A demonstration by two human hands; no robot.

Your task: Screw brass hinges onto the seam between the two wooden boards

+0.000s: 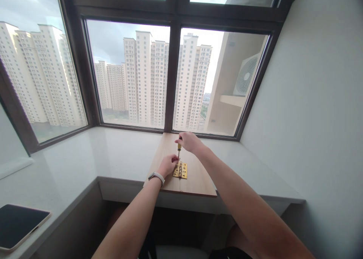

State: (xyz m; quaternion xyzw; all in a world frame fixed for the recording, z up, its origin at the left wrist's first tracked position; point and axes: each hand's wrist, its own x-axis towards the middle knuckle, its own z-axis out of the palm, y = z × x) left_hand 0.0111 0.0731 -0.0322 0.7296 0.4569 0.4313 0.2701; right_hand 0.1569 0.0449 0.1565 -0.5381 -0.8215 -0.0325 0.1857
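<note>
In the head view a screwdriver [179, 147] with a yellowish handle stands nearly upright, tip down. My right hand [189, 141] is closed around the top of its handle. My left hand [168, 164] is closed beside the lower end of the shaft, fingertips pinched; what they hold, if anything, is too small to make out. Just below the tip lies a brass-coloured hinge [184, 170], opened flat, with holes in its leaves. It spans the seam between two light wooden boards [198, 185], and my left hand covers part of its left leaf.
The boards rest on a white window sill [121, 149], their near end reaching past its front edge. A dark-screened tablet [21, 225] lies at the lower left. Dark window frames [172, 73] stand behind, and a white wall [317, 92] rises on the right.
</note>
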